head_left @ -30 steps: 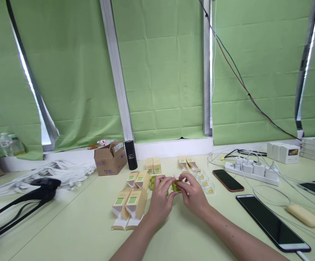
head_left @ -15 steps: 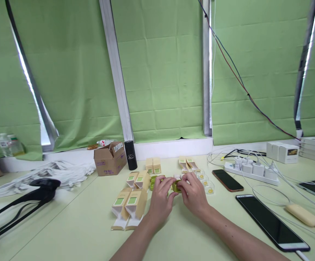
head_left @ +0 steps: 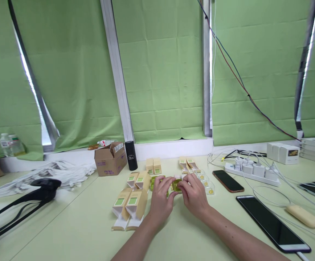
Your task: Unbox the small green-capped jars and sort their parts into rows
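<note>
Near the middle of the table, a small olive-green, round, cup-like piece (head_left: 176,185) is held up between my two hands. My right hand (head_left: 196,194) pinches it from the right with thumb and fingertips. My left hand (head_left: 160,198) curls in from the left, its thumb and fingertips at the piece's near side; its exact grip is partly hidden. Other green cup-like pieces (head_left: 153,180) lie behind my left hand. Just beyond my right hand is a clear plastic tray (head_left: 211,183) with small yellow things in it. Several tan boxes with green labels (head_left: 136,203) stand left of my hands, flaps open.
More tan boxes (head_left: 153,166) stand farther back, near a black cylinder (head_left: 130,156) and an open cardboard box (head_left: 110,160). Phones (head_left: 271,223), a power strip (head_left: 252,174) and loose cables occupy the right. White bundled material (head_left: 40,177) and a black strapped object (head_left: 41,194) lie left.
The green piece has turned slightly between my fingers and shows more of its inner face. Both hands stay in nearly the same place.
</note>
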{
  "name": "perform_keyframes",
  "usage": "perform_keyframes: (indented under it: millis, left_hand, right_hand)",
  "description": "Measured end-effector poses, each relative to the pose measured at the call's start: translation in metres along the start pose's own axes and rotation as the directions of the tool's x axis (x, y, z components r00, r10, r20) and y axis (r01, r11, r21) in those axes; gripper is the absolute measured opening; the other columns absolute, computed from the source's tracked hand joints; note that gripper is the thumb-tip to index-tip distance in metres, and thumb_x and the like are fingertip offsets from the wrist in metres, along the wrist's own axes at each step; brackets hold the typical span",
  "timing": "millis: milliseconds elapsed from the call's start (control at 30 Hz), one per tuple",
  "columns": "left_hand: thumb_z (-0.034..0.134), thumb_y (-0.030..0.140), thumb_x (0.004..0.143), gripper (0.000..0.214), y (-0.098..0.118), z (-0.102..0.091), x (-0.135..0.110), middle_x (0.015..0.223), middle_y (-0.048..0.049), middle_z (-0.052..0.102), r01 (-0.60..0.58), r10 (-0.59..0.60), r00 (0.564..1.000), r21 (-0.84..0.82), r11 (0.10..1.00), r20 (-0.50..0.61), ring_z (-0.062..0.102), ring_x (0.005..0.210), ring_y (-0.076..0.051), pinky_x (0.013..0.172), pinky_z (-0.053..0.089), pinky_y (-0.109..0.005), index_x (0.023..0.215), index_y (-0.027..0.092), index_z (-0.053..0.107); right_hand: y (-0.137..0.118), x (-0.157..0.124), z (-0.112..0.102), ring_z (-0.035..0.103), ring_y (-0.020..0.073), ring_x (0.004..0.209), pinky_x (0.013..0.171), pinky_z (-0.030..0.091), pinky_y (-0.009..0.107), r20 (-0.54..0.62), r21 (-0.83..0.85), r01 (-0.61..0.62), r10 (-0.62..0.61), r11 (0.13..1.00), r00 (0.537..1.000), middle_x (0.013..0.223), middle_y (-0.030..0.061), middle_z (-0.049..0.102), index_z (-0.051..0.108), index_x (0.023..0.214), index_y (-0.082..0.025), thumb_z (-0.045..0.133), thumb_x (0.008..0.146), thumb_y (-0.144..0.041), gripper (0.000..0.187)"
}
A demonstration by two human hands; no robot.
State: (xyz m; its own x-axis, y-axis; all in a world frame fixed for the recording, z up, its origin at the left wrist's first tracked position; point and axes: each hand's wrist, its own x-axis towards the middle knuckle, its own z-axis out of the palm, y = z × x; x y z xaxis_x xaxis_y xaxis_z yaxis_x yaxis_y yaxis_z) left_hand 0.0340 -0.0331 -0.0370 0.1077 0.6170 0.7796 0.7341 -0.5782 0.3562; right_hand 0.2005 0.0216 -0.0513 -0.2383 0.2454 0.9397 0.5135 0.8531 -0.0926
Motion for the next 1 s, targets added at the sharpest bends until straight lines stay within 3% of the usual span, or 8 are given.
perform_keyframes:
  millis: [1000]
  left_hand:
    - [0.065,0.02,0.091,0.038,-0.0064,0.0008,0.0006,0.123,-0.008,0.069,0.116,-0.116,0.993,-0.017,0.993,-0.018,0.05,0.122,-0.029,0.105,0.048,-0.054,0.129,0.025,0.065]
  right_hand:
    - [-0.0031,-0.0007,-0.0016,0.049,0.0219,0.078,0.068,0.039,0.036,-0.027,-0.004,0.051,-0.051,0.999,0.998,0.082,0.0063,0.056,0.065,0.091,-0.022,0.049,0.098,-0.013,0.02]
